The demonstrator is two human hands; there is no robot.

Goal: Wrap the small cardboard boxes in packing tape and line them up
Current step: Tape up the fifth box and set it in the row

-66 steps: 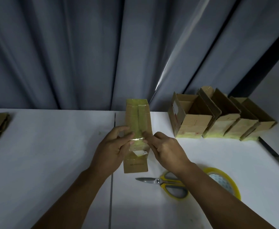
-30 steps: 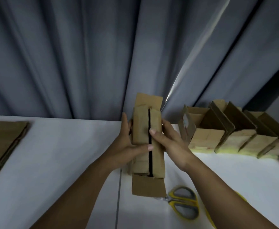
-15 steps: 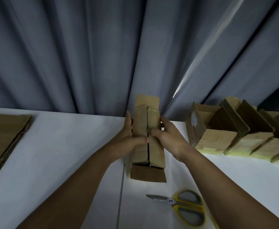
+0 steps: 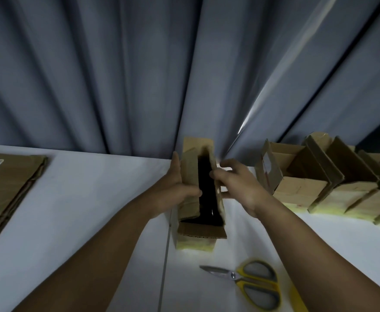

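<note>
A small cardboard box [image 4: 190,176] stands on the white table [image 4: 94,210], its taped yellowish bottom down and its top flaps spread apart over a dark inside. My left hand [image 4: 175,188] grips the left flap and side. My right hand [image 4: 236,183] pinches the right flap and pulls it outward. A row of several open boxes [image 4: 301,188] with taped bottoms lines the table's back right.
Yellow-handled scissors [image 4: 252,282] lie in front of the box, with a strip of the yellow tape roll [image 4: 297,300] beside my right forearm. A stack of flat cardboard [image 4: 6,183] lies at the left edge. A grey curtain [image 4: 139,75] hangs behind the table.
The box was turned over from its taped side, and its top flaps, pressed together half a second ago, are now spread open by both hands. The view shifted left.
</note>
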